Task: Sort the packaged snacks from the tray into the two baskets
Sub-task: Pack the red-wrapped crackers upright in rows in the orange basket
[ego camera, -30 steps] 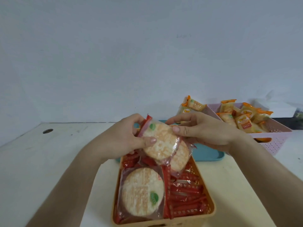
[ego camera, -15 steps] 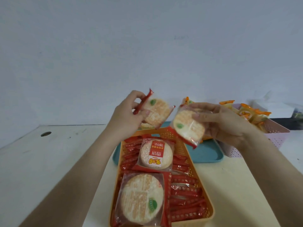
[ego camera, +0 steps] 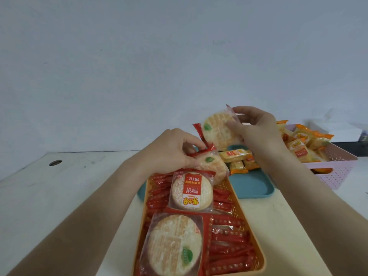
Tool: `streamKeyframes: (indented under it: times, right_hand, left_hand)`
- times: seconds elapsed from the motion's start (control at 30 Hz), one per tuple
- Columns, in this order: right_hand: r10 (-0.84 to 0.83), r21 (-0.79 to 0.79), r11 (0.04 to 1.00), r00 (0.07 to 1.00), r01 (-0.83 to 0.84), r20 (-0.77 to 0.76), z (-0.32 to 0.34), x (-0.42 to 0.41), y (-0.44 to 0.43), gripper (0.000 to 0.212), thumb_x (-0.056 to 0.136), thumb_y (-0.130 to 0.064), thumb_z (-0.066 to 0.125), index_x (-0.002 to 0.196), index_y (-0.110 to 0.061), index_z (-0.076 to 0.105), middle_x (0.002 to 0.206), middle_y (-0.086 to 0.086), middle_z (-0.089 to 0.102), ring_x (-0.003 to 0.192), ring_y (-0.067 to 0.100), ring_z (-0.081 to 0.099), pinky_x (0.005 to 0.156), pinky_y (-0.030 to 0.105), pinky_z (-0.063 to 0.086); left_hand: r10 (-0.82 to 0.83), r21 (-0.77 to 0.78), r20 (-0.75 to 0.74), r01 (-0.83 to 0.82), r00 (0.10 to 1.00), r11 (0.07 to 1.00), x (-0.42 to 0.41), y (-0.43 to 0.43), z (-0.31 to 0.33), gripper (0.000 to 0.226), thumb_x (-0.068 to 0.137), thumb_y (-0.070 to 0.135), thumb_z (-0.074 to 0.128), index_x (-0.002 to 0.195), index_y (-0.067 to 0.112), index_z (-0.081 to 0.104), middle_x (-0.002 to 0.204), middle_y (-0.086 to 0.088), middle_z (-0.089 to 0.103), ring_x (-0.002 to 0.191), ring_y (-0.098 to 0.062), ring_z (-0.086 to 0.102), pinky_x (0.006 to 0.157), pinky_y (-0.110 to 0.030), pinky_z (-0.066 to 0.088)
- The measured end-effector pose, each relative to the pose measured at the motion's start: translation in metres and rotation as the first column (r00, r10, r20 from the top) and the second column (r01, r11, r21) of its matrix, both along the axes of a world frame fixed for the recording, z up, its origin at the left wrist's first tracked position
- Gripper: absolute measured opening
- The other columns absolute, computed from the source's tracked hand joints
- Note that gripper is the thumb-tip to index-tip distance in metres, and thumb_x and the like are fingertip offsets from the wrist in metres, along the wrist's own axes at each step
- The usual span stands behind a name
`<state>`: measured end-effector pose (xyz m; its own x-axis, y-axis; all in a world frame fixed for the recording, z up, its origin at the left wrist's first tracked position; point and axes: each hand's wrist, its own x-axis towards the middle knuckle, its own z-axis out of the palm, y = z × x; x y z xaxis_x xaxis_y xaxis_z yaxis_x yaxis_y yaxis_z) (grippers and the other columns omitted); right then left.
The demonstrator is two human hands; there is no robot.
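over the far end of the orange basket (ego camera: 242,212), my left hand (ego camera: 173,154) pinches a cracker pack (ego camera: 209,166) by its red edge, nearly down on the pile. to its right, my right hand (ego camera: 256,128) grips a second pack (ego camera: 218,132) above the tray (ego camera: 253,186); the basket lies down-left of it.

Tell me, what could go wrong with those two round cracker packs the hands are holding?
1. The right hand pinches its cracker pack only by the edge, high above the teal tray. It could slip and land among the small orange packs.
2. The orange basket already looks piled up, so the second cracker pack, which the left hand holds at the basket's far end, might slide over the rim.
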<state>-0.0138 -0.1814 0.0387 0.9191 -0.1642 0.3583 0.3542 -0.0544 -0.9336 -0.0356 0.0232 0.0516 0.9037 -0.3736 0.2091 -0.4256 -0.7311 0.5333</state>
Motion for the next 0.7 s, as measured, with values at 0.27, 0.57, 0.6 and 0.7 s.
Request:
streamKeyframes:
  times: [0.27, 0.57, 0.6, 0.7]
  right_hand:
    - [0.086, -0.579, 0.815, 0.988, 0.006, 0.132, 0.014, -0.009, 0.016, 0.021, 0.084, -0.018, 0.065, 0.102, -0.027, 0.069, 0.092, -0.008, 0.068, 0.081, 0.014, 0.064, 0.072, 0.033, 0.054]
    - [0.194, -0.854, 0.512, 0.981, -0.088, 0.016, 0.011, -0.011, 0.025, 0.019, 0.087, -0.026, 0.064, 0.105, -0.025, 0.067, 0.089, -0.012, 0.067, 0.075, -0.003, 0.059, 0.066, 0.011, 0.045]
    - [0.191, -0.845, 0.527, 0.981, -0.09, 0.015, 0.009, -0.01, 0.025, 0.019, 0.087, -0.026, 0.064, 0.105, -0.025, 0.068, 0.09, -0.011, 0.068, 0.075, -0.003, 0.06, 0.066, 0.01, 0.045]
    - [0.139, -0.773, 0.632, 0.989, -0.05, 0.049, 0.007, -0.006, 0.024, 0.02, 0.087, -0.023, 0.063, 0.106, -0.023, 0.069, 0.094, -0.007, 0.069, 0.087, 0.006, 0.063, 0.075, 0.02, 0.05]
  left_hand:
    - [-0.02, 0.168, 0.18, -0.011, 0.983, 0.986, -0.008, 0.008, 0.006, 0.032, 0.084, 0.007, 0.064, 0.102, 0.03, 0.076, 0.098, 0.012, 0.072, 0.092, -0.008, 0.062, 0.086, -0.032, 0.05]
    - [-0.084, 0.117, 0.065, 0.076, 0.994, 0.99, -0.009, 0.008, -0.012, 0.022, 0.085, 0.029, 0.069, 0.107, 0.03, 0.071, 0.097, 0.017, 0.066, 0.092, 0.002, 0.06, 0.083, -0.017, 0.048]
    - [-0.084, 0.114, 0.065, 0.076, 0.994, 0.991, -0.007, 0.009, -0.016, 0.023, 0.085, 0.03, 0.07, 0.108, 0.03, 0.07, 0.097, 0.018, 0.066, 0.094, 0.001, 0.061, 0.085, -0.019, 0.048]
    - [-0.087, 0.128, 0.166, 0.066, 0.982, 0.99, -0.005, 0.007, -0.018, 0.02, 0.088, 0.027, 0.067, 0.108, 0.028, 0.072, 0.097, 0.011, 0.071, 0.093, -0.007, 0.062, 0.086, -0.032, 0.049]
